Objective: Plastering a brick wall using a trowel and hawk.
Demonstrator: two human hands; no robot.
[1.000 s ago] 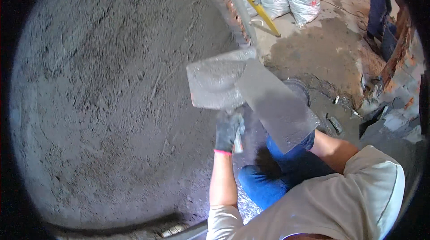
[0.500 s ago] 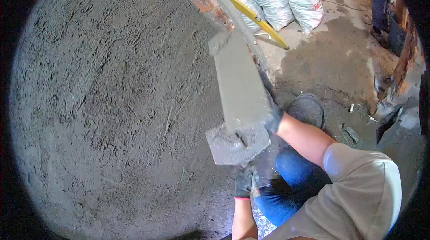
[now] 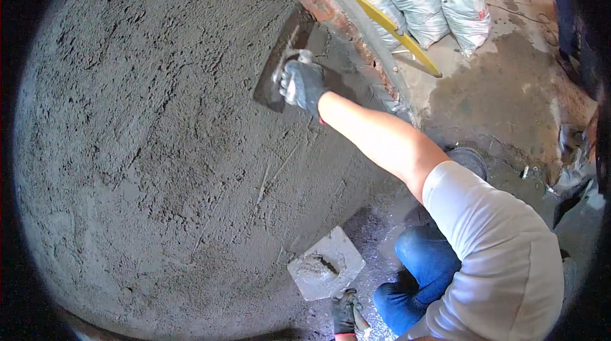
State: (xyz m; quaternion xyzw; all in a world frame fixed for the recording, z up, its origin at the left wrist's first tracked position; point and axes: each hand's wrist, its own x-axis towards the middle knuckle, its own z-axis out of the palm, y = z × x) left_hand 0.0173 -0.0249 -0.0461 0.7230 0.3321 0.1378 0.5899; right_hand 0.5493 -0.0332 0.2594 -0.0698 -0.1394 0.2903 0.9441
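Observation:
My right hand (image 3: 302, 85), in a dark grey glove, is wrapped round the handle of a plastering trowel (image 3: 270, 91). The trowel's broad dark blade lies against the rough grey mortar surface (image 3: 172, 137), close to its exposed brick edge (image 3: 321, 0). Lower down, my gloved left hand (image 3: 344, 311) grips beneath the near corner of a square plasterer's hawk (image 3: 342, 253). A small heap of wet mortar (image 3: 310, 266) sits on the hawk's plate. Beside the left hand shows a pale, narrow tool part that I cannot make out.
Several white sacks (image 3: 417, 7) stand at the upper right, with a yellow straight bar (image 3: 394, 29) leaning in front. A round dark bucket (image 3: 471, 161) is partly hidden behind my right arm. Another person's dark trouser leg (image 3: 563, 7) shows at the right, near broken masonry (image 3: 576, 175).
My right hand has swung up and left from beside the hawk, bringing the trowel against the mortar surface. The hawk and left hand sit lower in view, and the view has shifted.

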